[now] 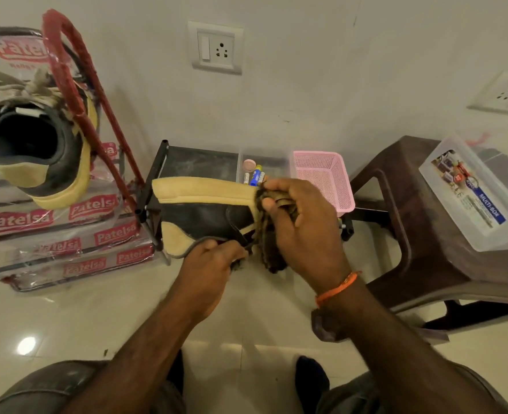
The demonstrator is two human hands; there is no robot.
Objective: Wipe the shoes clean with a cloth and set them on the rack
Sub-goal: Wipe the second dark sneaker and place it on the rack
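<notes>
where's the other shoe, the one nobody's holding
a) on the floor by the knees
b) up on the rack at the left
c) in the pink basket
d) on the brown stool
b: the second shoe sits on the rack at the left, heel toward the camera, untouched by either hand.

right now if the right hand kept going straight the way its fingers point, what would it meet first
The right hand, holding the cloth, points left, onto the shoe the left hand grips. The cloth already seems pressed against that shoe, so the shoe comes first, though depth is hard to judge.
</notes>
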